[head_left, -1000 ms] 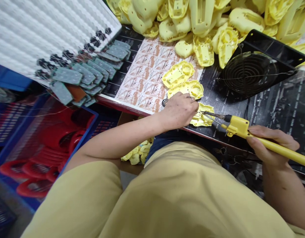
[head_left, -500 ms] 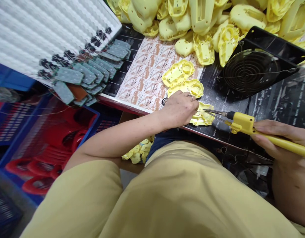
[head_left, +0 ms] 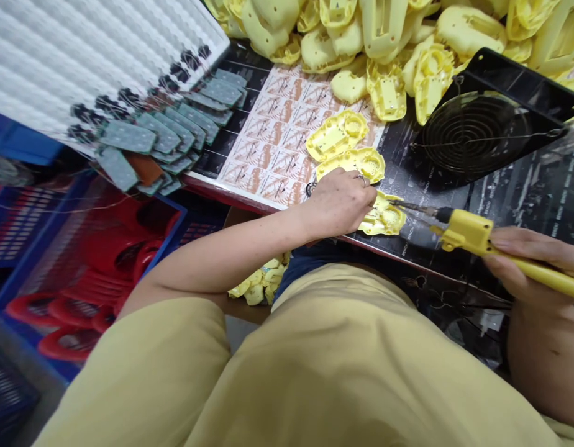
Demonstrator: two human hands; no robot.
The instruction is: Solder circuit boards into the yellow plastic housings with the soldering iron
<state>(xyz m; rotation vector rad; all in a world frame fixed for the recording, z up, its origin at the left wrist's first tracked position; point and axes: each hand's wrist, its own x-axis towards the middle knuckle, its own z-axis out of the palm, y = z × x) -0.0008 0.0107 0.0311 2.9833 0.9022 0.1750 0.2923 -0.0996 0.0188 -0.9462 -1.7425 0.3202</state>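
Note:
My right hand [head_left: 532,261] grips a yellow soldering iron [head_left: 468,231] with a feed tube beside its tip. The tip points left, close to the right part of a yellow plastic shell half [head_left: 384,217] lying at the table's front edge. Over that shell's left end is my left hand [head_left: 345,198], closed, its fingertips hidden from view. Two more shell halves, an upper one [head_left: 337,133] and a lower one [head_left: 373,164], lie open side up just beyond it. Left of my wrist a small round black part [head_left: 310,189] peeks out.
A black fan [head_left: 473,133] stands at the right. Yellow shells [head_left: 384,31] are heaped along the back. Green circuit boards [head_left: 128,136] with wired black parts lie at the left by a white ribbed sheet [head_left: 105,49]. Below stands a blue crate [head_left: 170,226] with red parts.
The soldering iron and my right hand have drawn back a little to the right, the tip moving away from my left fingers. My left hand stays over the shell.

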